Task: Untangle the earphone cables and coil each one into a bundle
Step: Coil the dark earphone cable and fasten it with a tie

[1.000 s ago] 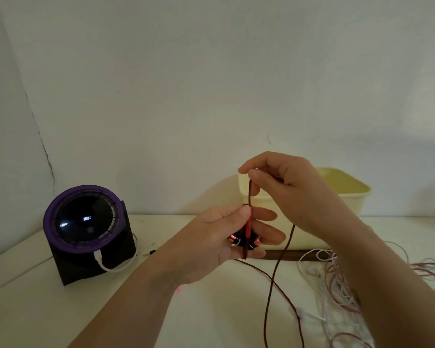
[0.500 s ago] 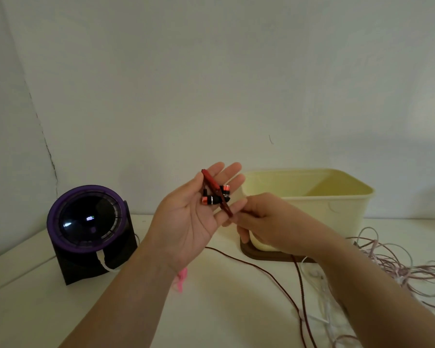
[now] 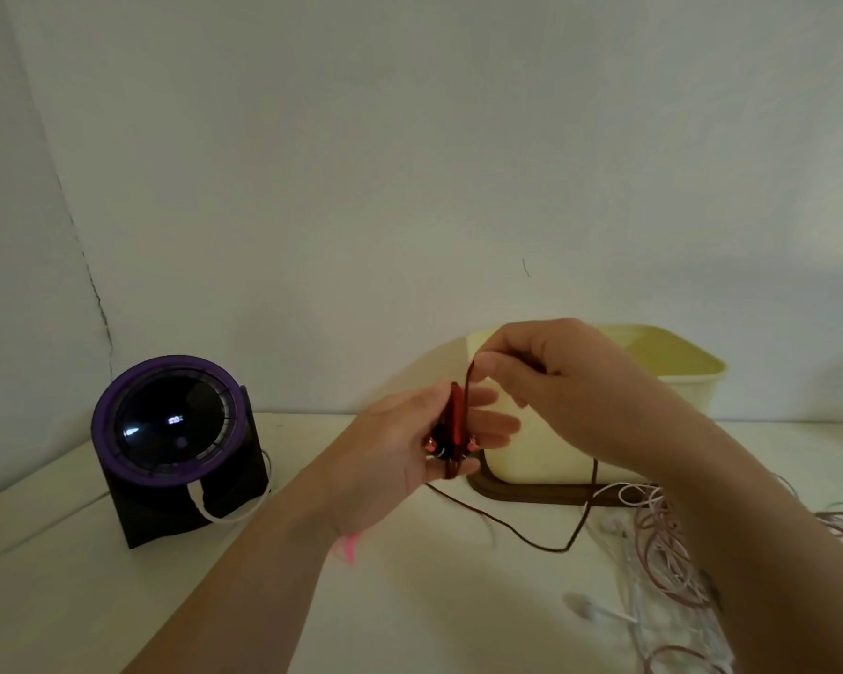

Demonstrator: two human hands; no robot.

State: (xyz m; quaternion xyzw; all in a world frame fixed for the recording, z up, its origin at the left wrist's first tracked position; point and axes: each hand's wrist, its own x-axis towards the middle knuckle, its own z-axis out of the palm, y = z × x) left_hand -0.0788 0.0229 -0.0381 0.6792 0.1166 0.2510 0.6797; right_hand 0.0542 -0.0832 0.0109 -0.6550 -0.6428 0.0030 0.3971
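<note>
Your left hand [image 3: 405, 445] holds its fingers out straight, with the thin dark red cable [image 3: 457, 420] wound round them in tight glossy loops and the thumb against it. Your right hand [image 3: 556, 377] pinches the strand just above. Slack trails onto the pale tabletop [image 3: 118, 600].

On my feed the left hand [image 3: 400, 445] holds loops of the red earphone cable [image 3: 457, 415] round its outstretched fingers, the earbuds [image 3: 430, 445] sitting at the bottom. The right hand [image 3: 565, 381] pinches the cable just above the loops, before the yellow tub [image 3: 692, 396], and the slack drops to the white table [image 3: 118, 600] beside a tangle of pink and white cables [image 3: 667, 552]. A purple-ringed black device [image 3: 166, 430] stands at left.
</note>
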